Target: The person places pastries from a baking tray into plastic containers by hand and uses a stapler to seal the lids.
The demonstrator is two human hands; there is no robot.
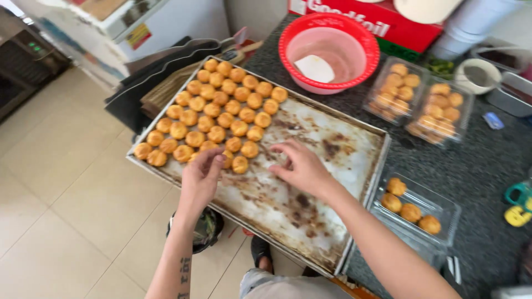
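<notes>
Baking tray (pixel 332 166), frame centre: golden pastries (pixel 221 111) fill upper-left part. Left hand (pixel 202 176) fingers curled onto nearest-row pastry; right hand (pixel 302 166) fingers loose, empty, just right of row.

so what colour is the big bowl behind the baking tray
Red bowl, paler pink inside; head view.

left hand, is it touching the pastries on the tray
Touching: the head view shows the left hand with fingertips on the nearest pastries on the tray, no gap visible.
</notes>
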